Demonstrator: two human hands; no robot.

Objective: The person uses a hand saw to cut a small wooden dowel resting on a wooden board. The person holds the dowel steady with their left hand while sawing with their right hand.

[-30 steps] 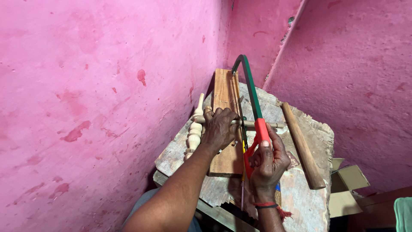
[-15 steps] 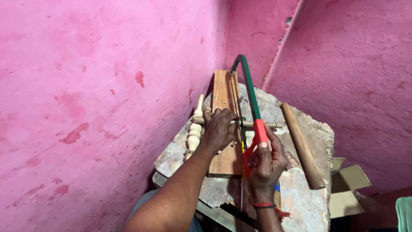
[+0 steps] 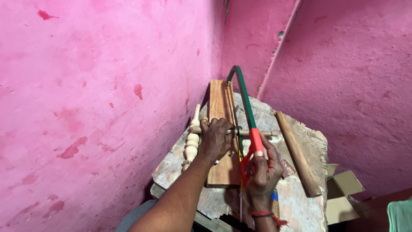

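While the head view looks down into a corner of two pink plastered walls [image 3: 98,86], both hands sit near centre frame over a worn, chipped wooden work slab [image 3: 300,202].

Left hand [image 3: 214,139]: fingers curled down over a thin round wooden dowel [image 3: 262,133] that lies crosswise, left to right, on top of a long reddish-brown wooden plank [image 3: 221,107]. Grip is closed, pressing the dowel against the plank. The dowel's right end sticks out past the saw frame toward centre-right.

Right hand [image 3: 262,172]: wrapped tight around the red handle of a hacksaw with a green bowed metal frame [image 3: 242,94], index finger laid along the top of the handle. The frame arcs from the handle up toward upper centre of the frame, ending near the wall corner. The blade runs under it, along the right edge of the plank, and crosses the dowel just right of the left hand. A red thread band is on the right wrist.

Around them:
- pale turned wooden spindle [image 3: 192,141], beaded profile, lying just left of the plank, parallel to it, partly under the left wrist.
- plain round brown wooden stick [image 3: 297,152], right of the saw, lying diagonally on the slab, apart from both hands.
- open brown cardboard box [image 3: 341,193] at lower right, off the slab's edge.
- green cloth edge at the bottom right corner, mostly cut off.
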